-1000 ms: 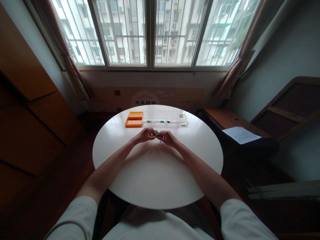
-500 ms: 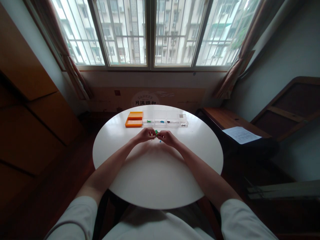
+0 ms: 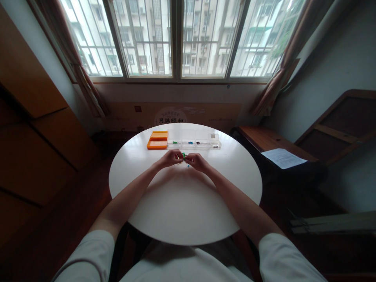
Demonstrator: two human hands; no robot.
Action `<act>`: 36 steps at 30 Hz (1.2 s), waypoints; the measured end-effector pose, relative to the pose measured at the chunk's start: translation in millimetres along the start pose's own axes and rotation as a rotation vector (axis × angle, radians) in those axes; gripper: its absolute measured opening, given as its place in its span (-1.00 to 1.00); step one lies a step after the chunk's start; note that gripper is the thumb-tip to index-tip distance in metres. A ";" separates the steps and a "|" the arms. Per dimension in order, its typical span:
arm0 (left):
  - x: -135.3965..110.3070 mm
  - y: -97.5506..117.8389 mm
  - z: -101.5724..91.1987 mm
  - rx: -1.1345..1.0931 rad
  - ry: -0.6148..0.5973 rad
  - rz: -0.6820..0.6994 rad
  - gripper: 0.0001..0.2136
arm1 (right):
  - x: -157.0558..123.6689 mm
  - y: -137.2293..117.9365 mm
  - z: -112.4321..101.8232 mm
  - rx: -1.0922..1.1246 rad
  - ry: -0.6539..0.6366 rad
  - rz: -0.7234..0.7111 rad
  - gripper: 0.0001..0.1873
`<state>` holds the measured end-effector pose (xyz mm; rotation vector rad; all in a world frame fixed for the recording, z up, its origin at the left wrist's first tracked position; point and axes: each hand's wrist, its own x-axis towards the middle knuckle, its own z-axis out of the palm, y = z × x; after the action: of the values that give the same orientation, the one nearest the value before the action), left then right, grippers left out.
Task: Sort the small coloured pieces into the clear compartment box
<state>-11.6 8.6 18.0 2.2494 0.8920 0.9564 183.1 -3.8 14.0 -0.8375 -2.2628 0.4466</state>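
Green pieces (image 3: 184,155) between my left hand (image 3: 172,158) and right hand (image 3: 196,161), near both; both curled, can't tell grip or long axis.

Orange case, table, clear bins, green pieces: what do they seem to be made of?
Orange case: probably plastic, satin; evenly coloured, opaque.
Table: smooth, glossy white, catching window light; laminate or lacquer, unclear.
Clear bins: likely plastic, transparent; white shows through.
Green pieces: perhaps plastic, from their bright colour; too small to judge finish.
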 end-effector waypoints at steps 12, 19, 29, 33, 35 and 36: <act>0.1 4.0 -0.7 -0.004 0.006 -0.011 -0.88 | -0.4 -2.7 -0.7 -0.028 0.019 0.007 -0.79; 0.1 5.0 -1.2 0.000 0.014 0.007 -0.87 | -0.3 -2.3 -0.2 -0.029 0.026 0.007 -0.81; 2.0 -2.2 -0.7 0.005 0.025 0.022 -0.79 | 0.2 -3.1 -1.1 -0.037 0.022 0.017 -0.79; 2.1 -3.5 -1.1 0.013 0.019 0.027 -0.77 | -0.1 -2.6 -1.3 -0.041 0.024 0.011 -0.78; 2.0 -3.9 -1.3 0.022 0.015 0.030 -0.77 | -0.3 -2.3 -1.3 -0.041 0.022 0.012 -0.78; 1.9 -3.9 -1.4 0.028 0.013 0.029 -0.77 | -0.3 -2.2 -1.2 -0.041 0.023 0.013 -0.78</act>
<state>-13.1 12.8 17.0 2.2877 0.8857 0.9788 183.2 -5.5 15.9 -0.8747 -2.2536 0.3958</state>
